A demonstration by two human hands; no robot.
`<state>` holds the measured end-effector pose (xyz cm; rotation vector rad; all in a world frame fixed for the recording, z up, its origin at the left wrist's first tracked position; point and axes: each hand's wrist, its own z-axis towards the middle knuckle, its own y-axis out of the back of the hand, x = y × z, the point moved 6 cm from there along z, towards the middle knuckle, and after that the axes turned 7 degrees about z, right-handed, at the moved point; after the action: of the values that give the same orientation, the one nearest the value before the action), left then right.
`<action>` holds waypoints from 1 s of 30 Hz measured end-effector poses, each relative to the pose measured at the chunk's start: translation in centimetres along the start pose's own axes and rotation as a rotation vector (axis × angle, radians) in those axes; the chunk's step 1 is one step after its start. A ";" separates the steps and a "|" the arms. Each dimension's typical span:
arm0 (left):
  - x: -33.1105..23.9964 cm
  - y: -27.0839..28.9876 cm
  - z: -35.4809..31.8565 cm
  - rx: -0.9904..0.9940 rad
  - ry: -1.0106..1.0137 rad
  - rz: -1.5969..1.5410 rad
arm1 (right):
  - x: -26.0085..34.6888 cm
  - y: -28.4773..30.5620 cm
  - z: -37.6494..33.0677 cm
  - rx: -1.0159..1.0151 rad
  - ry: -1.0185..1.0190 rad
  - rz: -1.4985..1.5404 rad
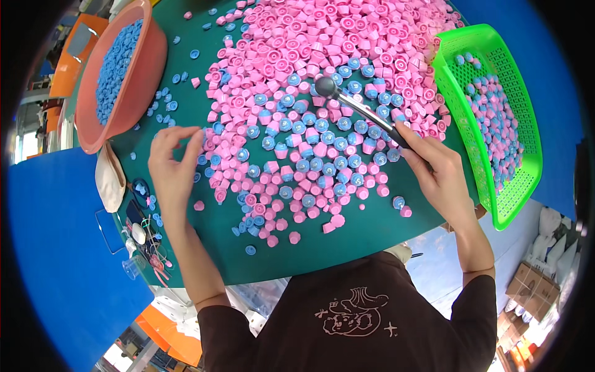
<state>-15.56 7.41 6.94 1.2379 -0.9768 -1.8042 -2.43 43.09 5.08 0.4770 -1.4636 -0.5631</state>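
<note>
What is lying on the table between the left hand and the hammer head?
In the head view, pink caps with blue inserts cover the green table between the left hand and the hammer head; no bare stretch.

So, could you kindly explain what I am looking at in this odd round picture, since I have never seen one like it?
It is a single view from a wide fisheye camera worn on a person's head, looking down at their own bare hands, so straight edges bend near the rim. On the dark green table lies a big heap of pink caps, many fitted with blue inserts. The right hand grips a small hammer with its head over the caps. The left hand pinches near loose blue pieces; what it holds is unclear. A pink basin of blue inserts sits left, a green basket of finished caps right.
</note>
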 end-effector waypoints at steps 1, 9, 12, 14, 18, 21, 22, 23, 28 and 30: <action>1.6 0.6 -0.2 -0.018 0.022 0.002 | -0.4 -0.2 -0.2 0.017 -0.002 -0.052; 9.3 2.8 -2.2 -0.063 0.147 0.075 | 0.9 -1.7 -0.7 0.111 -0.015 -0.092; 11.3 3.0 -2.4 -0.065 0.189 0.132 | 0.3 -1.4 -1.0 0.075 -0.014 0.059; 11.8 2.3 -2.3 -0.075 0.146 0.127 | -0.7 -0.8 -1.0 -0.004 0.023 0.059; 12.3 -0.5 -1.8 -0.014 0.169 0.083 | -2.2 -0.2 -1.7 -0.043 -0.258 0.248; 10.8 -0.9 -1.4 -0.056 0.139 0.011 | -4.4 -1.0 -2.1 -0.041 -0.268 0.301; 10.0 -1.0 -1.2 -0.010 0.090 -0.004 | -4.6 -0.8 -2.3 -0.042 -0.270 0.298; 9.4 -1.3 -1.0 0.035 0.038 -0.019 | -4.4 -0.6 -2.3 -0.080 -0.263 0.350; 10.7 0.4 -1.3 -0.015 0.131 -0.043 | -3.5 1.4 -2.3 -0.365 0.013 0.383; 9.9 0.9 -2.4 0.122 0.149 -0.048 | -3.7 2.2 -2.6 -0.350 -0.041 0.364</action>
<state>-15.87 -2.04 3.18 1.4601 -0.9915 -1.6826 0.19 47.03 3.39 -0.0761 -1.4104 -0.5231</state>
